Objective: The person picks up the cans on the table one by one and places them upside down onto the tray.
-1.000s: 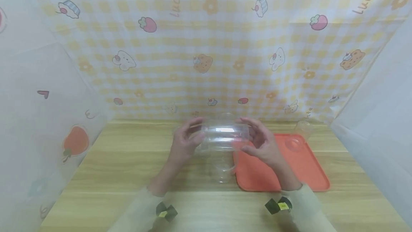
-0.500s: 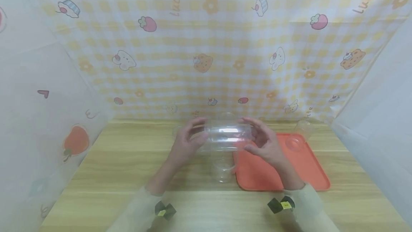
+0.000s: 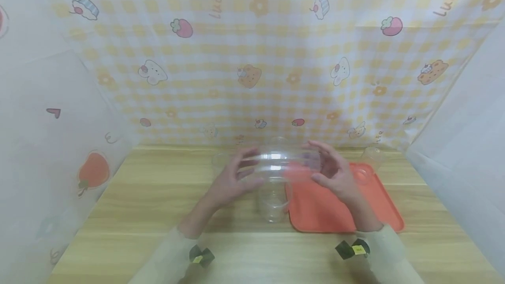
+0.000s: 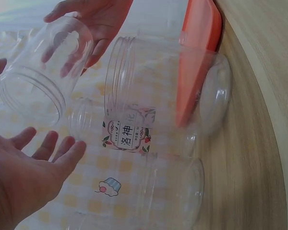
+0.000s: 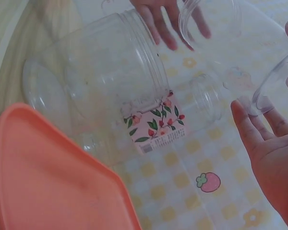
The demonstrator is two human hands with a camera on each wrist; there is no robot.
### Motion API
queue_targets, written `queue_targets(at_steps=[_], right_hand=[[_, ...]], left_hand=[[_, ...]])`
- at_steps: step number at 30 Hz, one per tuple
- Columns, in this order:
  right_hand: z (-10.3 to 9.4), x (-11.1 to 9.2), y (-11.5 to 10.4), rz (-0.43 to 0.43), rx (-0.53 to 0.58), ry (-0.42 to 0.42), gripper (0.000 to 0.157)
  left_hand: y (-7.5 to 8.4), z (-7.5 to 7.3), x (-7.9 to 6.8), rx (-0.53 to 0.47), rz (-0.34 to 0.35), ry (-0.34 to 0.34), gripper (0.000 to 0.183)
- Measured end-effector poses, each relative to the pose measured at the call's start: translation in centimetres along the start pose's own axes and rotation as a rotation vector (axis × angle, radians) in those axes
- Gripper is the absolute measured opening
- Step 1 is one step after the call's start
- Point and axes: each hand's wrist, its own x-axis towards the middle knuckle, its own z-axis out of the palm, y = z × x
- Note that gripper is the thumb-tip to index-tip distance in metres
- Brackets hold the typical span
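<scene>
Above the counter (image 3: 158, 214), the right hand (image 3: 338, 174) is pinching the clear jar (image 3: 278, 163) by its base, the left hand (image 3: 234, 178) spreading near its mouth. Likely light and slippery, it is suiting gentle base holds.

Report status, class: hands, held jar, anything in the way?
Right hand holds clear jar sideways, raised. Left hand at mouth end, grip unclear. Upright jar and orange tray close by.
</scene>
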Motion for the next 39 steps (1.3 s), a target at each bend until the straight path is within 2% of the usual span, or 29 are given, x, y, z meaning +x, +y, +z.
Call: queue_targets(at_steps=[4, 8, 14, 21, 25, 32, 39], right_hand=[[-0.5, -0.1, -0.2, -0.027, 0.000, -0.002, 0.068], [-1.1, -0.5, -0.4, -0.018, 0.001, 0.001, 0.068], [-2.2, -1.2, -1.0, -0.019, -0.020, 0.016, 0.066], [-3.7, -1.8, -2.1, -0.020, -0.031, 0.035, 0.066], [-4.4, -2.0, -2.7, -0.024, -0.051, 0.039, 0.065], [-5.3, -2.6, -3.1, -0.042, -0.061, 0.040, 0.066], [-5.7, -3.1, -3.2, -0.038, -0.073, 0.055, 0.067]], left_hand=[[-0.3, 0.2, -0.1, 0.080, -0.047, -0.047, 0.075], [-0.6, 0.4, -0.2, 0.158, -0.031, -0.077, 0.075], [-0.7, 0.8, -0.2, 0.225, -0.010, -0.082, 0.079], [-1.1, 1.3, 0.0, 0.284, -0.044, -0.133, 0.082], [-1.2, 1.7, 0.3, 0.386, -0.013, -0.166, 0.080], [-0.9, 3.0, 0.8, 0.654, 0.026, -0.180, 0.079], [0.3, 4.3, 0.9, 0.757, 0.033, -0.199, 0.074]])
